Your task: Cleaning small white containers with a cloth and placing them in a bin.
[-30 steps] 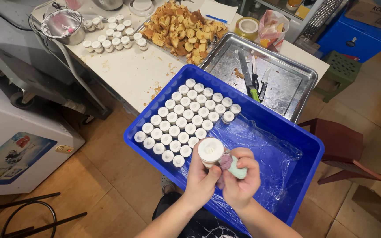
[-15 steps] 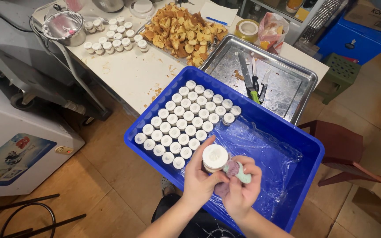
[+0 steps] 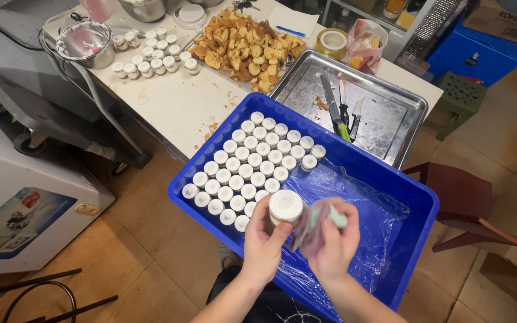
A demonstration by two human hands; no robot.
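Holding a small white-capped jar upright, the left hand has its fingers wrapped around the body below the cap, thumb pressed against the near side. The jar sits above the near edge of the blue crate, just clear of the rows already packed. The right hand is bunched around a crumpled cloth, pinkish with a pale green patch, fingers curled tight on it; the cloth presses against the right side of the jar.

Inside the crate, on its left half, stand the packed jars, white caps up, in close diagonal rows touching one another. The right half of the crate shows a clear plastic liner, wrinkled.

Beyond the crate, a white table carries a steel tray with knives lying in it, one with a green handle. To the left of that tray lies a heap of golden-brown fried pieces. Further left, a second group of capped jars stands beside a steel bowl lined with plastic. A roll of tape rests near the far table edge.
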